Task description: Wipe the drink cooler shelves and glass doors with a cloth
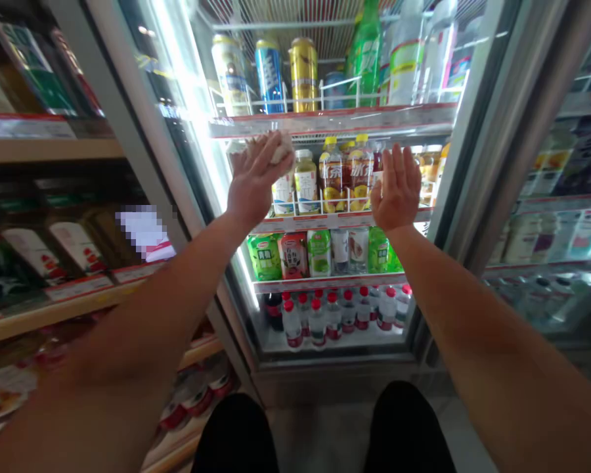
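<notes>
My left hand point(257, 180) is pressed over a pale crumpled cloth point(282, 150) in front of the lit drinks fridge, at its second shelf. Cloth bunches out past the fingertips. Level with it on the right, my right hand point(398, 187) has its fingers stretched upward and holds nothing; it appears to rest flat on the glass door. Behind the glass, between both hands, stand yellow-capped tea bottles point(332, 174) and a pale jar-like bottle point(305, 180). Part of the second row is hidden by my hands.
Cans point(304, 73) and a green bottle point(368, 52) fill the top shelf. Lower down are green drink packs point(264, 257) and red-capped water bottles point(317, 322). A metal door frame point(515, 125) runs along the right. Wooden shelves point(49, 150) with bottles stand at the left.
</notes>
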Demonstrator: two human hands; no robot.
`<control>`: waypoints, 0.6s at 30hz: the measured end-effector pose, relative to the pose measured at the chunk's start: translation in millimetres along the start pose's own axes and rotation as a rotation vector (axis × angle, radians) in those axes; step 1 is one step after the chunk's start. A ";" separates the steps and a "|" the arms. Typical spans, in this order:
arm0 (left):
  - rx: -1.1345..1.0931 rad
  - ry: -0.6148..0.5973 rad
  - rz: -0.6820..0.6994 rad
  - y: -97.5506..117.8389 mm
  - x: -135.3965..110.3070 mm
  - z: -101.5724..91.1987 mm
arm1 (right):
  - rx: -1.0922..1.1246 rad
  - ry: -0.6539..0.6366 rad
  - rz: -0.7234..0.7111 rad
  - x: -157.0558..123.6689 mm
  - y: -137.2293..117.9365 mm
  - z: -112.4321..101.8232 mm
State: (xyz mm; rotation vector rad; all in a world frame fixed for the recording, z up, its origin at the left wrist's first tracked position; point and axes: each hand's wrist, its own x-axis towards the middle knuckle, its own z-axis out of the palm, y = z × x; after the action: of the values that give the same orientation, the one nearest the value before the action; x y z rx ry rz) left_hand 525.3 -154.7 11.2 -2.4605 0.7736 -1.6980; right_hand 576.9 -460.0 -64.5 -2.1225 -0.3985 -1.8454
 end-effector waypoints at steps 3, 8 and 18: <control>0.036 0.046 -0.094 -21.3 33.2 -11.0 | -0.012 -0.018 0.009 0.3 -0.4 -0.7; 0.042 0.170 -0.148 -17.4 33.1 2.3 | -0.025 -0.047 0.023 1.2 -1.5 -3.1; -0.073 0.129 -0.018 -32.8 48.4 18.8 | -0.020 -0.053 0.032 1.2 -3.4 -5.7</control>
State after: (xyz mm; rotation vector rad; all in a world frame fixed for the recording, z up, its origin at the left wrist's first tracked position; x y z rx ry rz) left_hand 567.2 -151.2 55.9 -2.4307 0.8435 -1.8829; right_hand 570.6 -459.2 -62.4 -2.1819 -0.3568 -1.7864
